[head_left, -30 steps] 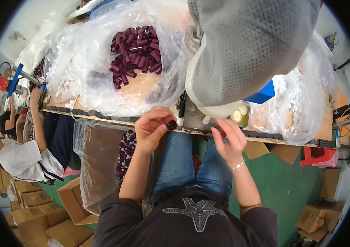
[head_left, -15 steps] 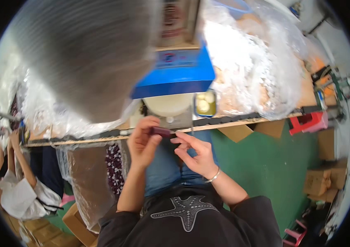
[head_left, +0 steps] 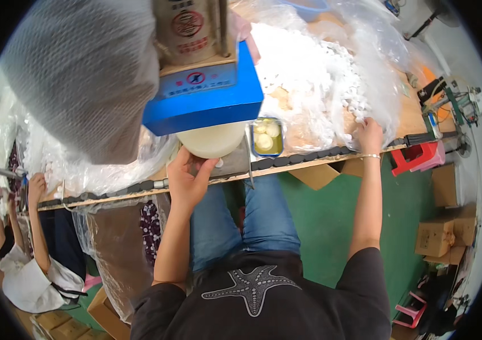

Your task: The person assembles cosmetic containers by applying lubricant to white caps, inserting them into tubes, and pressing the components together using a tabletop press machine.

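Nearest, two arms reach forward from a dark short-sleeved shirt (head_left: 252,289) with one starfish print. Below the table's front edge, to the left, hangs one brown-looking plastic sheet (head_left: 119,238), with many purple and white pieces (head_left: 150,229) beside it, too small to count.

At the front edge of the table (head_left: 411,119), the left hand (head_left: 191,175) is raised with thumb and fingers curved; its fingertips are partly hidden, so whether it grips anything cannot be told. One small white piece (head_left: 219,163) is just beside its thumb. The right arm stretches far out, and the right hand (head_left: 369,135) points its bent fingers down near the right front corner, at the white pieces (head_left: 346,93); its grip is hidden too.

Just behind the front edge stands one blue-rimmed tin (head_left: 268,154) holding at least three pale rounded lumps (head_left: 263,141). Left of it, one blue box (head_left: 207,105) sits above one cream disc (head_left: 212,141). Beyond, the white pieces spread uncounted across the table's right part, beside clear plastic (head_left: 380,73).
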Demonstrator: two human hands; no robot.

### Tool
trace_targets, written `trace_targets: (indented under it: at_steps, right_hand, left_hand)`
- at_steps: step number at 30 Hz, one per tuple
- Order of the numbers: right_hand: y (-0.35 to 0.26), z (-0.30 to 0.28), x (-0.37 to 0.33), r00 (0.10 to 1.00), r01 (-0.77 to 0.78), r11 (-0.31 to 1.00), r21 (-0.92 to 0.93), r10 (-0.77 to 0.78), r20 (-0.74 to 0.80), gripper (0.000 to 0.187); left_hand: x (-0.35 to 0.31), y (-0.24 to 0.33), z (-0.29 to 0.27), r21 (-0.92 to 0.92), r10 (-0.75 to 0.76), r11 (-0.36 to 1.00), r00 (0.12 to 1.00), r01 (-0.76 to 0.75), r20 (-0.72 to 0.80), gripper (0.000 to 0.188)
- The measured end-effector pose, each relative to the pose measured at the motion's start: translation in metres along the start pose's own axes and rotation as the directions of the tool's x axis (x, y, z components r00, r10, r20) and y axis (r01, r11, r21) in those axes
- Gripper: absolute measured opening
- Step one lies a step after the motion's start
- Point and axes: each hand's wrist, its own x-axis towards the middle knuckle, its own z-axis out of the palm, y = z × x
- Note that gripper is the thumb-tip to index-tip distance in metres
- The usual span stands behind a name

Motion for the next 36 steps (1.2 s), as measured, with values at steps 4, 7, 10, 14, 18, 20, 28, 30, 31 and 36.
trace_targets:
  at_steps: [4,7,10,14,18,20,28,30,31,36]
  right_hand:
    - [-0.009,0.013,0.007,0.985,-0.105,0.981,-0.164,0.126,0.12,0.029]
    - [-0.027,0.003,0.007,0.946,-0.221,0.946,-0.238,0.268,0.184,0.033]
    - [-0.016,0.017,0.011,0.935,-0.221,0.937,-0.269,0.282,0.213,0.037]
    - [-0.026,0.016,0.004,0.934,-0.267,0.939,-0.219,0.308,0.182,0.039]
    - [-0.019,0.019,0.008,0.901,-0.348,0.933,-0.096,0.361,0.241,0.04]
    - [0.0,0.032,0.009,0.909,-0.39,0.916,0.089,0.367,0.199,0.041]
    - [0.003,0.049,0.01,0.946,-0.324,0.921,0.216,0.318,0.062,0.035]
    - [0.01,0.053,0.009,0.958,-0.273,0.927,0.259,0.287,-0.019,0.033]
    - [0.014,0.053,0.008,0.96,-0.278,0.931,0.238,0.276,0.04,0.031]
    - [-0.032,0.015,-0.005,0.984,-0.178,0.984,0.01,0.178,0.004,0.028]
  left_hand:
    - [-0.003,-0.004,-0.007,0.195,0.057,0.979,0.997,-0.067,0.052,0.026]
    - [0.001,0.007,-0.016,0.292,0.023,0.954,0.991,-0.061,0.133,0.025]
    - [0.001,0.005,-0.007,0.205,0.032,0.977,0.996,-0.049,0.082,0.022]
    - [-0.003,-0.003,-0.012,0.395,-0.08,0.918,0.972,-0.014,0.219,0.021]
    - [-0.006,-0.008,-0.01,0.365,-0.035,0.93,0.979,-0.041,0.199,0.021]
    - [-0.008,-0.017,-0.006,0.251,0.01,0.967,0.988,-0.049,0.153,0.023]
    - [-0.006,-0.022,-0.012,0.349,0.069,0.924,0.967,-0.154,0.243,0.031]
    - [-0.007,-0.022,-0.01,0.319,0.041,0.94,0.971,-0.117,0.237,0.031]
    - [-0.007,-0.023,-0.01,0.332,0.053,0.934,0.97,-0.132,0.236,0.03]
    - [-0.01,-0.025,-0.016,0.383,0.061,0.912,0.972,-0.146,0.225,0.029]
